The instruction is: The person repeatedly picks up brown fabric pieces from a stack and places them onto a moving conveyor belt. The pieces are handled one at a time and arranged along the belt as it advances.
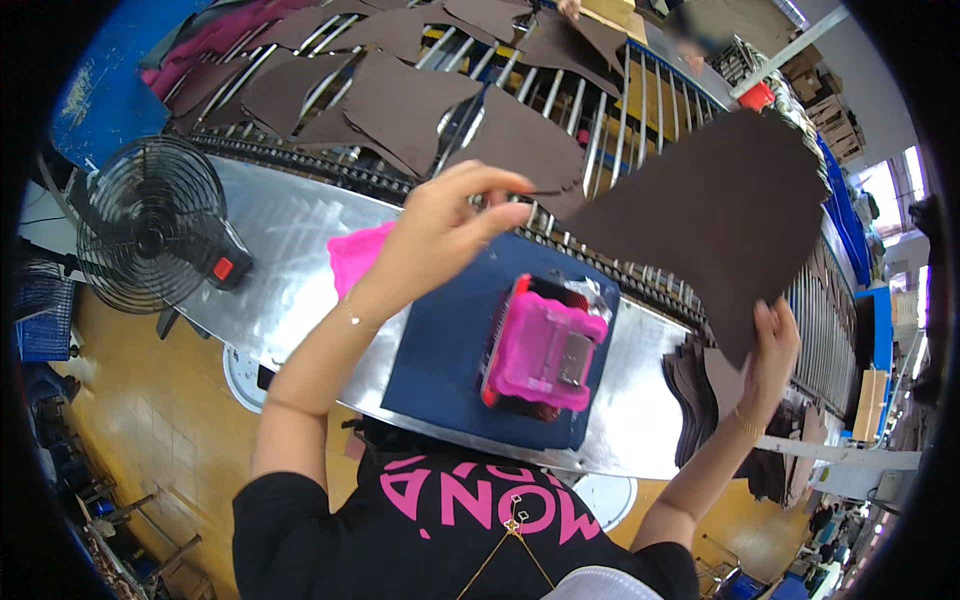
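Observation:
My right hand (772,352) is closed on the lower edge of a large dark brown cut piece (735,200), sheet-like and possibly leather. The piece hangs raised over the right end of the bench and the conveyor's near rail. At the near edge of the conveyor, my left hand (455,225) has its thumb and forefinger curved and slightly apart, with nothing visible between them. Another brown piece (530,140) lies on the rollers just beyond those fingers. Below my hands, a pink and red box-like thing (550,350) rests on a dark blue mat (435,370).
Several brown pieces (400,105) spread over the roller conveyor (600,130) along the far side. A black fan (150,235) stands on the left of the metal bench (280,215). Pink material (355,260) lies by my left wrist. A brown stack (690,400) overhangs the right end.

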`<state>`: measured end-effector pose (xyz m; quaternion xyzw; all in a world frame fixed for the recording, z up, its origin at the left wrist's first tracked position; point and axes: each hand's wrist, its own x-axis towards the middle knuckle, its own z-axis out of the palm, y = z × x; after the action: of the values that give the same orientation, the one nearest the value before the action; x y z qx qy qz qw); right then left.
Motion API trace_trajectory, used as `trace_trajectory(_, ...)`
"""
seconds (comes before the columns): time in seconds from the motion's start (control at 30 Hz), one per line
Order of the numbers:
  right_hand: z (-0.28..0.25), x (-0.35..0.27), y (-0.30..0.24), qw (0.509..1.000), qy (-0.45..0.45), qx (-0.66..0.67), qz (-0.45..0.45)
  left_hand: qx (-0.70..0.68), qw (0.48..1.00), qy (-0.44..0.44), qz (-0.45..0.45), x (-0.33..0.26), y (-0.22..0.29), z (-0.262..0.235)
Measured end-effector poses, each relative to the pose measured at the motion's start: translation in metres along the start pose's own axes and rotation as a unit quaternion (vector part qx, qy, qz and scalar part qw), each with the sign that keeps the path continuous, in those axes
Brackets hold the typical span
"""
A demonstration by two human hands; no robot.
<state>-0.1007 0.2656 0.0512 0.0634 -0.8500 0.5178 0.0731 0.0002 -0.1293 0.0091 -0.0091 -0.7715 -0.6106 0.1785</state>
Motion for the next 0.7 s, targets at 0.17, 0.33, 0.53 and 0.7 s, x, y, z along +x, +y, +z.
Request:
trace_trajectory(0.17,0.136,0.134,0.017,0.98,-0.157,0.122,-0.001,-0.078,0.977,0.167,-0.112,-0.017,-0.057,-0.058)
trace_trajectory(0.33,0.299,0.243,0.022,0.968,-0.195,0.156,0.033,-0.143,0.943,0.257,-0.155,-0.029,-0.112,-0.088)
trace_trajectory(0.53,0.408,0.347,0.073,0.985,-0.15,0.078,0.028,-0.198,0.921,0.271,-0.201,-0.031,-0.124,-0.095)
trace_trajectory(0.7,0.46,0.362,0.081,0.989,-0.143,0.041,0.022,-0.204,0.92,0.248,-0.224,-0.033,-0.121,-0.09)
